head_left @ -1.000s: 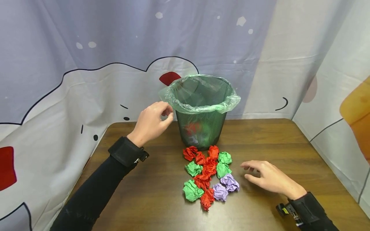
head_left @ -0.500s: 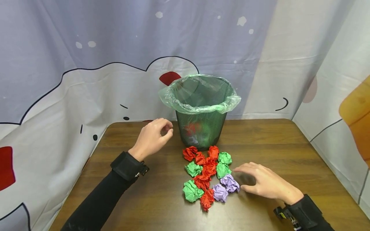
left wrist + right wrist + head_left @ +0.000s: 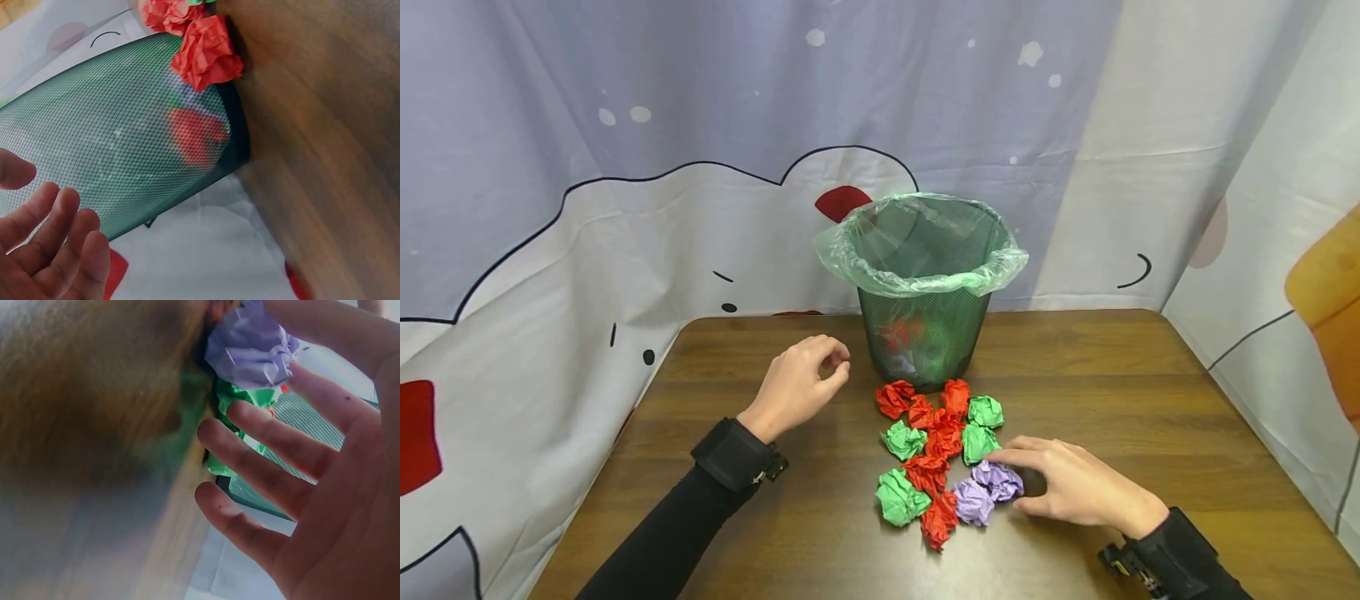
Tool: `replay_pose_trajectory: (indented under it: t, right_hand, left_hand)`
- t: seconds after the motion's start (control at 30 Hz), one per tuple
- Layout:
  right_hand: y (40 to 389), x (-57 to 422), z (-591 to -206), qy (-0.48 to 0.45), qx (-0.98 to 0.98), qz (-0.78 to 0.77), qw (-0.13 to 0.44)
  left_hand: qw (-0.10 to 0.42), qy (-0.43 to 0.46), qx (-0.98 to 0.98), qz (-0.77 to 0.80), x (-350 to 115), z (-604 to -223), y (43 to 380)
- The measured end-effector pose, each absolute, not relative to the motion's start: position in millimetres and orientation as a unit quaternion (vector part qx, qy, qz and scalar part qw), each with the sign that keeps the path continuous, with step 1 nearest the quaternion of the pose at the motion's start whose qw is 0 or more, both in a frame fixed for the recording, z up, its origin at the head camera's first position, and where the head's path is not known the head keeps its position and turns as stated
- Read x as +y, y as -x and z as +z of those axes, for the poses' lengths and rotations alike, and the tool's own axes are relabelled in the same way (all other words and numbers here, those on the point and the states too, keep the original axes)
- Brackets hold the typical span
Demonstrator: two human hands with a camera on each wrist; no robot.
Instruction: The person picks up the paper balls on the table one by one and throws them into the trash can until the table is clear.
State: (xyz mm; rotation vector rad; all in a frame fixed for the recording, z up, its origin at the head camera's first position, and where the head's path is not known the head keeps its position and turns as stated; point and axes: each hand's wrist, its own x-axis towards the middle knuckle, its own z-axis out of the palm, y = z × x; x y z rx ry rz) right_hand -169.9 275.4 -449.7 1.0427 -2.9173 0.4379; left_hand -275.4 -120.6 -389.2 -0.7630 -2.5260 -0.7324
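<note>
My right hand [image 3: 1067, 483] reaches around the right side of a crumpled purple paper ball [image 3: 997, 482], thumb and index finger on either side. In the right wrist view the same purple paper ball [image 3: 250, 350] lies between thumb and index finger; whether both touch it is hard to tell. The other fingers are spread. A second purple paper ball [image 3: 973, 502] sits against it on the left. My left hand [image 3: 797, 383] hovers left of the waste bin [image 3: 925, 333], fingers loosely bent, holding nothing. Red paper balls [image 3: 945, 435] and green paper balls [image 3: 901, 497] cluster before the bin.
A translucent green bag [image 3: 917, 283] lines the mesh bin, its edge folded over the rim. Red and other coloured paper shows through the mesh. The wooden table [image 3: 760, 533] ends at a printed curtain [image 3: 700, 83] behind and at the right.
My left hand has come down from beside the bin's rim toward the table. My right hand has moved left, from bare table to the purple paper ball. The paper balls stay put.
</note>
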Motion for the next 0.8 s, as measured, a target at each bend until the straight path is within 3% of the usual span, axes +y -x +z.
replay_pose_trajectory:
  t: [0.43, 0.8]
  right_hand:
    - [173, 270, -452, -0.306, -0.937, 0.166, -0.042]
    - [174, 273, -448, -0.320, -0.926, 0.197, -0.036]
  left_hand:
    - [0.175, 0.264, -0.911, -0.265, -120, -405, 272]
    - [0.169, 0.261, -0.911, -0.269, -120, -420, 267]
